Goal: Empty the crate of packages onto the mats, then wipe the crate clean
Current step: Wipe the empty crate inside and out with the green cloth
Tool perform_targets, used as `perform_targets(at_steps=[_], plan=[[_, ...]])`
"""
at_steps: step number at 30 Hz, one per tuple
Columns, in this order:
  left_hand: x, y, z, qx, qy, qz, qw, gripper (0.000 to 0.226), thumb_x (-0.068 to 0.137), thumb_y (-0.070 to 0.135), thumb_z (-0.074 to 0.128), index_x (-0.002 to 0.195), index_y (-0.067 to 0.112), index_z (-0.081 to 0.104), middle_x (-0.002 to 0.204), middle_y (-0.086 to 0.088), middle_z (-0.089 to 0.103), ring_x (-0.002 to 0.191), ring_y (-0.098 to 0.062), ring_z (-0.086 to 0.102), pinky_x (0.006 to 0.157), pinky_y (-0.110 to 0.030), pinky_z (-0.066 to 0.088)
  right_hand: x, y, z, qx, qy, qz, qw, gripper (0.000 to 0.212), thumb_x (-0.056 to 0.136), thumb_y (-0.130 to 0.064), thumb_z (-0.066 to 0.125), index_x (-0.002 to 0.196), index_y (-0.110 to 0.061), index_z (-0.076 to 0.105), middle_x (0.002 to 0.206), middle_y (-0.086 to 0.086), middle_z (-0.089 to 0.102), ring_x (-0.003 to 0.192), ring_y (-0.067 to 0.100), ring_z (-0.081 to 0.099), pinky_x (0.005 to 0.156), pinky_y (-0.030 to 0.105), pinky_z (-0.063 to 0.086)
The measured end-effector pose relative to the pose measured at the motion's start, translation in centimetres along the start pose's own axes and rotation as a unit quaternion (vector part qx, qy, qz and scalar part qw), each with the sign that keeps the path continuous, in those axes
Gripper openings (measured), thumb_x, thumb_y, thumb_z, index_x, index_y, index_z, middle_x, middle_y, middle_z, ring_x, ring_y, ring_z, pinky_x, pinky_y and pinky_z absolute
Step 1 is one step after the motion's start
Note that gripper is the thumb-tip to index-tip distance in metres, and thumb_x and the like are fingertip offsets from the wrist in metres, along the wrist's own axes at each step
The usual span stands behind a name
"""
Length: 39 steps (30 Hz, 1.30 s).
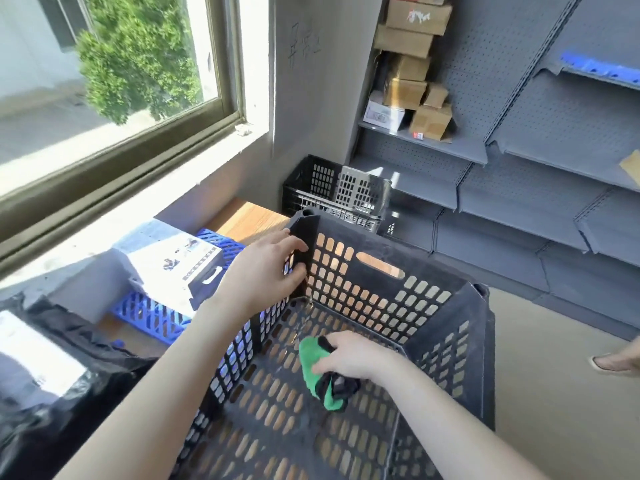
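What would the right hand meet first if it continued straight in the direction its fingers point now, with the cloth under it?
Probably the crate's left side wall. The right hand presses the green cloth on the crate floor, fingers pointing left. The floor between looks free, though depth is uncertain.

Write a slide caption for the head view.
Left hand steadies the empty black crate by its corner while the right hand wipes its floor with a green cloth.

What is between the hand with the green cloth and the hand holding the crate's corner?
Only bare slotted crate floor, seen in the head view.
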<state>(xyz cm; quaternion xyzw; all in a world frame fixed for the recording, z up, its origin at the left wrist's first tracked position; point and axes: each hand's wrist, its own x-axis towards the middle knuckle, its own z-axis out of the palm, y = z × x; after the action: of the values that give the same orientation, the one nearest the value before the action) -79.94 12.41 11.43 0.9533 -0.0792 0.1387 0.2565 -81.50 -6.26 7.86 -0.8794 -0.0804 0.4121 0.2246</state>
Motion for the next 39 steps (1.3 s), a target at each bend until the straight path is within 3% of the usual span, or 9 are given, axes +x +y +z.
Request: perform_targets(at_steps=[4,6,10,16,19,23,28,32,39], plan=[[-1.2,0.9,-0.1,-0.009,0.069,-0.025,0.997,0.026,0.086,0.021,0.059,0.111,0.018,0.066,0.11,0.004,0.065,0.097,-0.017,0.061,0.079,-0.028,0.047,-2.1,-0.6,-2.3,0.066,0.067,-0.108,0.99,0.033,0.084,-0.026,0.068,0.115,-0.019,0.061,0.107,-0.001,0.067,0.07,0.011,0.063,0.068,0.025,0.056],[-2.5,1.6,0.1,-0.024,0.099,-0.053,0.993,0.024,0.089,0.018,0.062,0.113,0.02,0.064,0.113,0.009,0.062,0.098,-0.011,0.058,0.077,-0.024,0.042,-3.3,-0.6,-3.4,0.08,0.112,-0.161,0.977,0.033,0.082,-0.027,0.07,0.114,-0.023,0.061,0.102,-0.007,0.067,0.077,0.011,0.064,0.074,0.031,0.057],[-5.6,4.3,0.6,-0.102,0.157,-0.127,0.974,0.021,0.091,0.022,0.059,0.111,0.025,0.064,0.108,0.018,0.062,0.101,0.002,0.057,0.084,-0.018,0.044,-5.1,0.2,-5.3,0.065,0.229,-0.244,0.94,0.043,0.079,-0.031,0.073,0.12,-0.035,0.061,0.104,-0.018,0.065,0.097,0.004,0.061,0.083,0.02,0.046],[-6.9,11.1,0.5,-0.294,0.164,-0.285,0.898,0.009,0.092,0.029,0.062,0.098,0.034,0.067,0.086,0.0,0.071,0.078,-0.012,0.068,0.07,-0.021,0.049,-7.0,1.9,-7.6,0.03,0.338,-0.356,0.87,0.049,0.076,-0.025,0.077,0.111,-0.044,0.049,0.108,-0.02,0.059,0.101,0.0,0.055,0.083,0.01,0.043],[-5.8,14.9,0.3,-0.374,0.155,-0.282,0.87,0.027,0.087,0.051,0.056,0.105,0.033,0.066,0.089,-0.001,0.073,0.084,-0.018,0.071,0.077,-0.028,0.052,-8.0,2.7,-9.1,-0.009,0.387,-0.427,0.817,0.049,0.072,-0.023,0.074,0.106,-0.041,0.044,0.104,-0.017,0.057,0.096,0.009,0.055,0.079,0.025,0.049],[-3.4,19.2,0.2,-0.438,0.171,-0.284,0.836,0.026,0.102,0.034,0.043,0.114,0.022,0.062,0.099,-0.003,0.074,0.091,-0.022,0.071,0.083,-0.03,0.054,-8.5,4.1,-11.6,-0.053,0.426,-0.499,0.753,0.056,0.061,-0.018,0.085,0.102,-0.032,0.048,0.101,-0.013,0.057,0.089,0.008,0.049,0.076,0.019,0.043],[-0.9,22.5,1.4,-0.456,0.201,-0.269,0.825,0.041,0.086,0.049,0.061,0.117,0.023,0.061,0.106,-0.004,0.072,0.1,-0.018,0.069,0.088,-0.036,0.056,-8.1,5.9,-14.5,-0.096,0.415,-0.579,0.696,0.053,0.056,-0.019,0.088,0.096,-0.023,0.054,0.119,-0.01,0.058,0.11,0.006,0.049,0.087,0.025,0.041],[1.0,23.0,2.7,-0.404,0.271,-0.265,0.832,0.029,0.089,0.035,0.065,0.117,0.03,0.061,0.107,0.002,0.071,0.104,-0.013,0.066,0.093,-0.038,0.052,-6.7,7.7,-16.2,-0.111,0.338,-0.618,0.701,0.039,0.076,-0.033,0.07,0.111,-0.024,0.056,0.146,-0.009,0.043,0.132,0.009,0.041,0.108,0.021,0.03],[5.3,22.2,3.6,-0.376,0.334,-0.273,0.82,0.011,0.097,0.02,0.054,0.105,0.025,0.06,0.098,0.002,0.071,0.091,-0.004,0.066,0.072,-0.011,0.046,-4.4,7.5,-21.8,0.015,0.293,-0.608,0.738,0.037,0.088,-0.042,0.055,0.124,-0.032,0.057,0.144,-0.02,0.041,0.131,-0.001,0.041,0.103,0.009,0.033]])
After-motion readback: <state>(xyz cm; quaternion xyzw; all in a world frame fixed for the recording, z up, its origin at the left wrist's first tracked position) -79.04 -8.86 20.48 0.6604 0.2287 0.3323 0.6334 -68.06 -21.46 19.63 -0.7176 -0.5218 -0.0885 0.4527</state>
